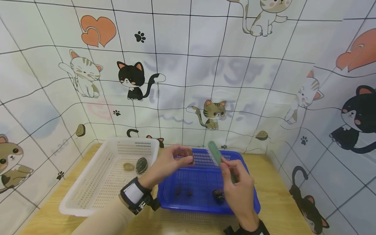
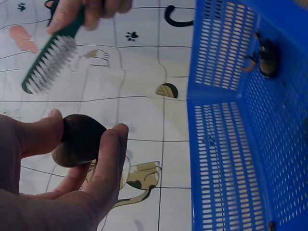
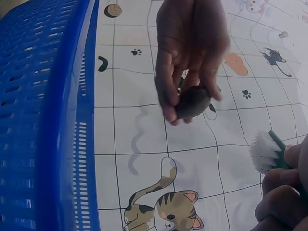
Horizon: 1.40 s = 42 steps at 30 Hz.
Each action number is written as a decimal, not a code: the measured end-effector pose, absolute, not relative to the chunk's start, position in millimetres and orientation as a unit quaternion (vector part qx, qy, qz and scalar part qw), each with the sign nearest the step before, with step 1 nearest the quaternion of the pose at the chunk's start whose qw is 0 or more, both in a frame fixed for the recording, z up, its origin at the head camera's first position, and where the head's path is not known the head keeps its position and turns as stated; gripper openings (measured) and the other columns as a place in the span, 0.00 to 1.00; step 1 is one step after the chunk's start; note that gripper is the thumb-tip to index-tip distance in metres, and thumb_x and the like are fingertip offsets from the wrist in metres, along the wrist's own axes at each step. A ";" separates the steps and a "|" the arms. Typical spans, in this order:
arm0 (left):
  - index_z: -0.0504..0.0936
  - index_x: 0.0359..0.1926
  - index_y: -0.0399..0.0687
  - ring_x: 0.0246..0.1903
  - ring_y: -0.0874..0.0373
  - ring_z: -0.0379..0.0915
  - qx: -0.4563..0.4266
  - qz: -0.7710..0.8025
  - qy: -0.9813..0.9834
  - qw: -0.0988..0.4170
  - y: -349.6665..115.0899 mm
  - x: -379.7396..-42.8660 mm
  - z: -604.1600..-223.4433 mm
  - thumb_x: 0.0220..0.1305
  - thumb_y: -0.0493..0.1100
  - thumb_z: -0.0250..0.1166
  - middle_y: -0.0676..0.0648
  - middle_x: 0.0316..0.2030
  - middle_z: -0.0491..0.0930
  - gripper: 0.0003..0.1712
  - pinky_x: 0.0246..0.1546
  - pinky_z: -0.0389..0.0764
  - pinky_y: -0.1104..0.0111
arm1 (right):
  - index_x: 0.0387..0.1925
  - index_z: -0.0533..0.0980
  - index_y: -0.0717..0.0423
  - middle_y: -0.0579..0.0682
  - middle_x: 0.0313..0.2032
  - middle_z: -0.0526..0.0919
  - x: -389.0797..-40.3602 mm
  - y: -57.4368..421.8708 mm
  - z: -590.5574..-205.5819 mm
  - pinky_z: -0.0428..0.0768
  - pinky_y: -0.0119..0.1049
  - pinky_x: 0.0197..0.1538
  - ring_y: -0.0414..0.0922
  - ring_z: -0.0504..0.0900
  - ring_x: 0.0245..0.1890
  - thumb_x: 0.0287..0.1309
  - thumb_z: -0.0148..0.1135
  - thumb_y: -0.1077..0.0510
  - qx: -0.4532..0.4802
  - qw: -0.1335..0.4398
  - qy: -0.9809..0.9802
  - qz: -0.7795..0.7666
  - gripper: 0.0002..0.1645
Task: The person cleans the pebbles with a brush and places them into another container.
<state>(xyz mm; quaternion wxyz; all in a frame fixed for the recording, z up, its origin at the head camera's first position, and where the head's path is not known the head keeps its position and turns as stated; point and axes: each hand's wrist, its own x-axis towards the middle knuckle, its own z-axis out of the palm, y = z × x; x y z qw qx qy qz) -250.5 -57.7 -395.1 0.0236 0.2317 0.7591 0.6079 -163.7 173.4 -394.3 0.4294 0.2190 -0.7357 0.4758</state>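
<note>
In the head view my left hand (image 1: 170, 160) is raised over the blue basket's left part. It pinches a smooth, dark brown stone (image 2: 79, 138) between thumb and fingers, seen best in the left wrist view. My right hand (image 1: 240, 186), above the right side of the basket, grips the handle of a green brush (image 1: 215, 152) with white bristles. The bristles (image 3: 264, 151) are apart from the stone. Beneath both hands stands the blue basket (image 1: 179, 206), with small dark pieces (image 1: 218, 195) on its bottom; their kind is unclear.
A white perforated basket (image 1: 70, 209) stands on the left, holding a yellowish stone (image 1: 128, 166) and a dark striped stone (image 1: 142, 165). Both baskets rest on a wooden table (image 1: 273, 195). Cat-patterned sheeting (image 1: 176, 81) closes off the back and sides.
</note>
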 end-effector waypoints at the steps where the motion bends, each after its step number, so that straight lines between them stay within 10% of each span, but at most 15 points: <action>1: 0.80 0.55 0.50 0.44 0.54 0.83 0.231 0.586 0.777 0.022 -56.9 -253.9 -395.1 0.65 0.49 0.71 0.49 0.45 0.84 0.20 0.45 0.85 0.62 | 0.42 0.78 0.67 0.59 0.42 0.86 -163.9 174.1 -393.8 0.67 0.25 0.17 0.41 0.79 0.25 0.62 0.62 0.75 0.219 0.430 -0.735 0.477 0.08; 17: 0.86 0.40 0.52 0.39 0.59 0.79 0.326 0.328 0.880 0.106 -20.9 -309.6 -399.5 0.55 0.49 0.78 0.53 0.41 0.82 0.13 0.37 0.83 0.66 | 0.43 0.78 0.68 0.57 0.44 0.87 -163.1 185.5 -387.2 0.77 0.24 0.28 0.41 0.85 0.33 0.63 0.62 0.74 0.179 0.438 -0.735 0.486 0.07; 42: 0.84 0.34 0.50 0.26 0.61 0.77 0.318 0.187 0.919 0.139 23.4 -326.8 -436.5 0.41 0.39 0.83 0.57 0.27 0.80 0.18 0.25 0.80 0.70 | 0.45 0.79 0.64 0.53 0.42 0.87 -163.4 193.0 -387.0 0.68 0.27 0.13 0.40 0.76 0.20 0.65 0.62 0.70 0.156 0.421 -0.745 0.494 0.08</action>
